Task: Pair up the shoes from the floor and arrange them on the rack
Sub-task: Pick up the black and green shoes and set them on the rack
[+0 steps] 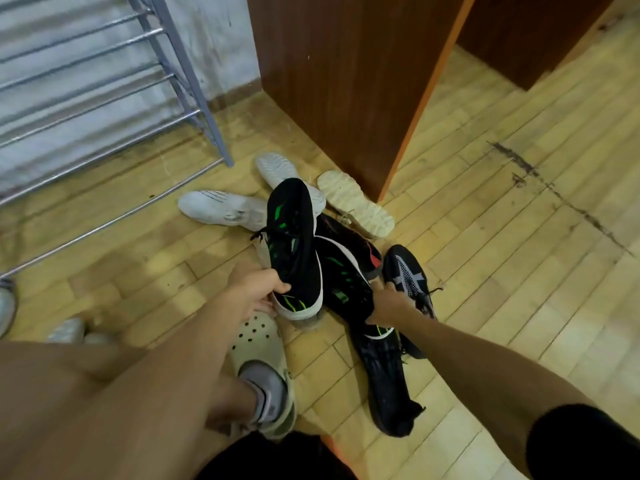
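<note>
L hand clamped on heel of black/green sneaker, lifted over the floor pile, toe pointing away, long axis near vertical in view. R hand fingers curled onto its twin sneaker lying in pile, toe away-left. Rack upper left. No readable writing.

Shiny metal rack, scuffed wood floor.
</note>
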Tool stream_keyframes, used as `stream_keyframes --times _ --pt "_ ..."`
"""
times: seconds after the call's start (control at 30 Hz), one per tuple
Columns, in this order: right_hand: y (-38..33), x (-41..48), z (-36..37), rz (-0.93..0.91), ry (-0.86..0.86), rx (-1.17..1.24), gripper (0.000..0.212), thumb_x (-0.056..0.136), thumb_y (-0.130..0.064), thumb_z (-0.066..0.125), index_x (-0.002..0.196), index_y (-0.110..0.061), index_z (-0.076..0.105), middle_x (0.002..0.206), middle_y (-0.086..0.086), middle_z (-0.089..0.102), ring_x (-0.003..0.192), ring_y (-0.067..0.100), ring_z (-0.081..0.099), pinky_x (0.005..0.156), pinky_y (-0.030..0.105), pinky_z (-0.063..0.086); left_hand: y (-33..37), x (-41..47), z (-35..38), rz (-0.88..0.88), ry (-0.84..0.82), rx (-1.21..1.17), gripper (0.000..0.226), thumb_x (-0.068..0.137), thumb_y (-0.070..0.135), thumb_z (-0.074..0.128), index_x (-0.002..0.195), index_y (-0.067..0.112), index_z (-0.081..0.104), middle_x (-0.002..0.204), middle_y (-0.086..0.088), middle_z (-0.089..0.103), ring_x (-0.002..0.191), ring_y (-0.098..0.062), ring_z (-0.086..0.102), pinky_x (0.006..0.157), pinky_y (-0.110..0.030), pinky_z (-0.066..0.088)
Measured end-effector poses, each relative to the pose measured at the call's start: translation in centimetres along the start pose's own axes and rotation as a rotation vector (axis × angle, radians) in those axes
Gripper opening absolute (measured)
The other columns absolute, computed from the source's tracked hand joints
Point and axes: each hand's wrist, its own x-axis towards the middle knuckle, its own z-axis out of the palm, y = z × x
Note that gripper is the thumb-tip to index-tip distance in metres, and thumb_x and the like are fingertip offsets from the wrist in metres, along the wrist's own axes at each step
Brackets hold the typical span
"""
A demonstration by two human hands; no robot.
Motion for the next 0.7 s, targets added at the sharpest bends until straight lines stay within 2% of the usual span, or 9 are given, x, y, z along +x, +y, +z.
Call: stream_keyframes --times 0.1,0.2,0.3,0.37,0.43,0.5,0.6,0.7 --pt "0.6 0.1 0.1 0.017 0.042 0.132 0.056 0.086 -0.03 0.065 0.13 -0.006 0.039 0.116 0.017 0.056 0.099 0.034 0.059 0.07 0.037 0.046 -0.1 -0.5 0.1 0.017 0.009 -0.027 0.035 0.071 -0.008 0.071 0.103 0.004 0.065 0.096 -0.012 0.07 0.078 -0.026 0.065 0.047 -0.03 0.054" --pt "0.7 -0.2 -0.5 0.005 0.058 0.17 0.023 0.085 -0.022 0.064 0.09 -0.006 0.048 0.08 0.007 0.053 0.076 0.026 0.056 0.053 0.03 0.044 0.1 -1.1 0.3 0.022 0.033 -0.074 0.034 0.072 -0.01 0.069 0.103 0.002 0.064 0.097 -0.014 0.069 0.08 -0.028 0.065 0.048 -0.032 0.053" --pt "0.8 -0.9 -2.5 0.007 0.043 0.19 0.026 0.082 -0.021 0.068 0.073 -0.007 0.048 0.063 0.006 0.053 0.056 0.022 0.057 0.049 0.026 0.05 0.2 -1.7 0.6 -0.005 0.02 -0.108 0.035 0.079 -0.009 0.064 0.112 0.0 0.059 0.1 -0.013 0.066 0.089 -0.03 0.064 0.056 -0.034 0.053" --pt "1.2 -1.3 -4.4 -0.012 0.037 0.196 0.031 0.082 -0.022 0.068 0.062 -0.009 0.049 0.053 0.003 0.053 0.044 0.014 0.053 0.038 0.018 0.04 0.2 -2.0 0.5 -0.025 0.018 -0.112 0.038 0.083 -0.008 0.06 0.12 -0.001 0.056 0.112 -0.014 0.063 0.106 -0.033 0.062 0.073 -0.038 0.053" --pt "1.3 -1.8 -6.4 -0.032 0.021 0.214 0.026 0.082 -0.023 0.067 0.062 -0.01 0.056 0.051 0.001 0.056 0.04 0.009 0.054 0.036 0.015 0.035 0.3 -2.2 0.1 -0.026 0.064 -0.137 0.039 0.082 -0.008 0.062 0.12 -0.002 0.057 0.12 -0.016 0.063 0.11 -0.035 0.06 0.085 -0.043 0.052" --pt "1.0 -2.3 -8.1 -0.051 0.017 0.281 0.015 0.081 -0.024 0.066 0.08 -0.009 0.069 0.059 0.002 0.065 0.044 0.009 0.064 0.042 0.017 0.045 0.7 -2.4 -0.8 -0.01 0.119 -0.155 0.038 0.079 -0.01 0.065 0.115 -0.002 0.06 0.115 -0.017 0.065 0.104 -0.035 0.062 0.087 -0.046 0.054" --pt "-0.2 -2.3 -9.9 -0.09 0.068 0.527 0.022 0.079 -0.017 0.069 0.098 -0.008 0.073 0.083 0.015 0.074 0.066 0.025 0.075 0.063 0.032 0.063 1.5 -2.5 -2.9 -0.008 0.151 -0.165 0.037 0.08 -0.011 0.063 0.117 -0.003 0.059 0.114 -0.018 0.064 0.103 -0.035 0.062 0.085 -0.045 0.054" --pt "-3.3 -1.6 -11.7 -0.151 0.084 0.704 0.023 0.079 -0.01 0.071 0.102 -0.005 0.072 0.091 0.02 0.074 0.069 0.031 0.074 0.067 0.04 0.063 2.6 -2.4 -5.3 -0.021 0.195 -0.166 0.037 0.085 -0.009 0.059 0.121 -0.004 0.055 0.123 -0.019 0.06 0.112 -0.036 0.057 0.086 -0.043 0.051"
